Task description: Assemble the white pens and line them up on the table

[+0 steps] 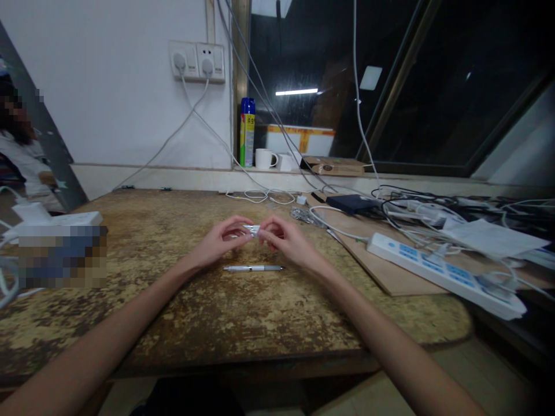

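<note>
Both of my hands meet over the middle of the worn wooden table (260, 312). Between their fingertips is a small, shiny, whitish-silver object (251, 229), too small and partly covered to name. My left hand (223, 238) pinches its left end with curved fingers. At the other end, my right hand (284, 238) has thumb and fingers closed on it. A slim silver-white pen (254, 268) lies crosswise on the table just below the hands, touched by neither.
On the right, a white power strip (446, 271) rests partly on a brown board (390, 271), near tangled cables and a dark flat box (353, 203). Another white strip (65, 221) lies left. A spray can (247, 133) and a white mug (264, 158) stand on the sill. A person (26, 156) is at far left.
</note>
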